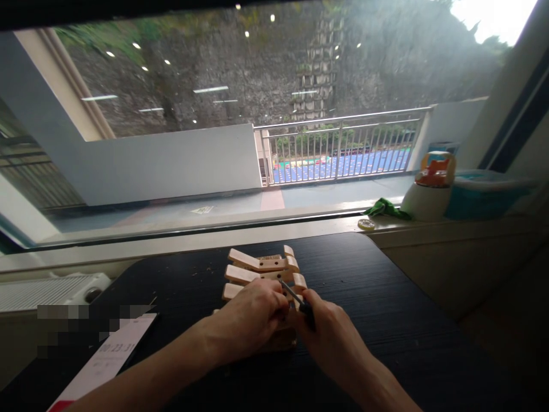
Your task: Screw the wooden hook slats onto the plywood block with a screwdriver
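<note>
Several pale wooden pieces (245, 275) with dark holes and curled right ends lie in a row on the black table (369, 286). My left hand (257, 304) is closed over the nearer pieces, its fingers curled and hiding part of them. A screwdriver (291, 291) with a black handle and a thin metal shaft is held in my right hand (332, 325). Its shaft slants up and left, with the tip beside the left fingers near a hole in the wood. Below the hands, part of a wooden block (281, 340) shows.
A phone (118, 352) with a running timer lies at the left. Behind the table is a window sill (184, 236) bearing a green cloth (387, 209), a small yellow disc (366, 224), a white-and-orange container (430, 191) and a teal box (484, 194). A radiator (51, 290) stands left.
</note>
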The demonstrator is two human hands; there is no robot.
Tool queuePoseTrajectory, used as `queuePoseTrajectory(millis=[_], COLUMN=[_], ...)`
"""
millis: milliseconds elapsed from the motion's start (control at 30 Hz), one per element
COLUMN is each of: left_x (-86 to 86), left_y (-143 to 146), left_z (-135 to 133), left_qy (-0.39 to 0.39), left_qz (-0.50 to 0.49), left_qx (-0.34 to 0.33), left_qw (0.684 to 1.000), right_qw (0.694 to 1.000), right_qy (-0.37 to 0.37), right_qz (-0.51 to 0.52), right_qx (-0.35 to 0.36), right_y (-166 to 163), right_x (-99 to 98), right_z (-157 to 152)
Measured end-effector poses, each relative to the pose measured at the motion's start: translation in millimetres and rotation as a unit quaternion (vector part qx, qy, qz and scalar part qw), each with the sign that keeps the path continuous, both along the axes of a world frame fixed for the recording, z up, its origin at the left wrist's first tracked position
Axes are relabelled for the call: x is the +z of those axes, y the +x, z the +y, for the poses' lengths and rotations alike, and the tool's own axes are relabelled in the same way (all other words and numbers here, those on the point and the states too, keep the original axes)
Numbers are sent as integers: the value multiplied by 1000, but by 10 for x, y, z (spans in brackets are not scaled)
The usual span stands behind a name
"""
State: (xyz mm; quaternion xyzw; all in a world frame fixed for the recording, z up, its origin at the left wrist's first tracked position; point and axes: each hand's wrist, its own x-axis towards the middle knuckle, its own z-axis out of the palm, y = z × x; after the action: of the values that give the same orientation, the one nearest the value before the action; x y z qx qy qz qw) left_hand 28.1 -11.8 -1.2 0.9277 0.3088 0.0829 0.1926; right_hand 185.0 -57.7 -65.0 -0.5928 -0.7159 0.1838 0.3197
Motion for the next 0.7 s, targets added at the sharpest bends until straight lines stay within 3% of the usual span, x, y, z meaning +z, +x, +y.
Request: queuePoseTrajectory(millis=[133,433,700], left_x=[4,-55,-119], left_y=[31,36,1], left_z=[-30,-40,-6], left_qy=[-38,-41,-10], left_qz=[-39,-42,-29], left_qx=[9,74,48], left_qw=[998,995,998], right_qw=[1000,1000,1000], right_qy=[1,-19,-12], right_qz=[-1,-8,-21], right_qx=[0,-5,-11], right_y=[3,0,-5], right_x=[-6,24,41], right_z=[-1,1,11])
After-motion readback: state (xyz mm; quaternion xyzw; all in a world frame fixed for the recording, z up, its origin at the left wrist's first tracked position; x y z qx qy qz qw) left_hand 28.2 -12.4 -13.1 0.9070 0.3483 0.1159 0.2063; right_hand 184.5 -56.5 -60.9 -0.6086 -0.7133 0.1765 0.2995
